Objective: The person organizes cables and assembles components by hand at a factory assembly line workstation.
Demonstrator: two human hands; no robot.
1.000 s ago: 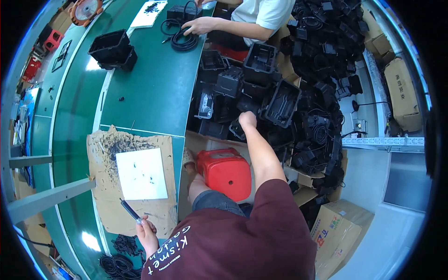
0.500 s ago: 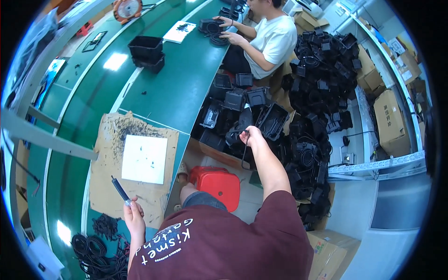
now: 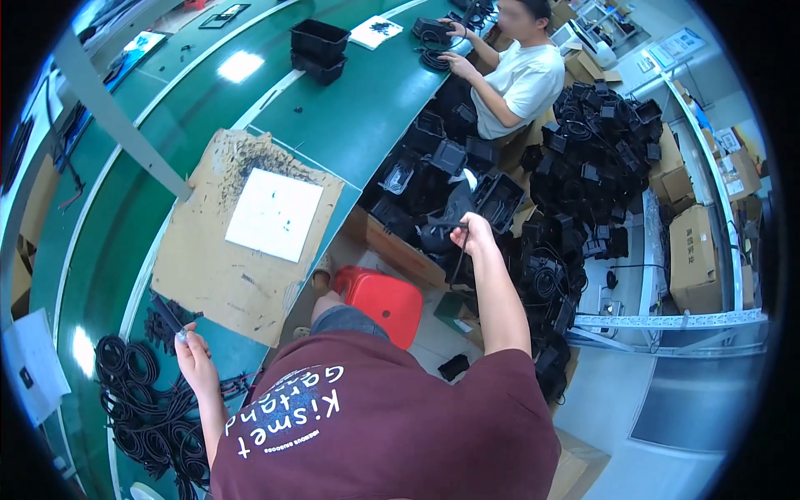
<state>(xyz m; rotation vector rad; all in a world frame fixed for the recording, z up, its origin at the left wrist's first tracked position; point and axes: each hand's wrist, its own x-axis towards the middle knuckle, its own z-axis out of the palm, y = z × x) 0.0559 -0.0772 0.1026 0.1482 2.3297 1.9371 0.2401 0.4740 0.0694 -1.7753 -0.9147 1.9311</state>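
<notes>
bench: long green worktop (image 3: 350, 125) | floor: pale grey (image 3: 667, 417) | cardboard boxes (image 3: 692, 246) stacked right

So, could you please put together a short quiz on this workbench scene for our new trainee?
1. True or false: the right hand grips a black cable over the pile of black trays.
2. What does the left hand hold? A) a slim dark tool B) a red stool C) a white sheet
3. Fill in: the white sheet lies on a brown ____ board.

Key
1. True; the hand is closed on a thin black cable that hangs below it.
2. A; the slim dark tool sticks up from the hand, above the green table.
3. Cardboard.
</notes>
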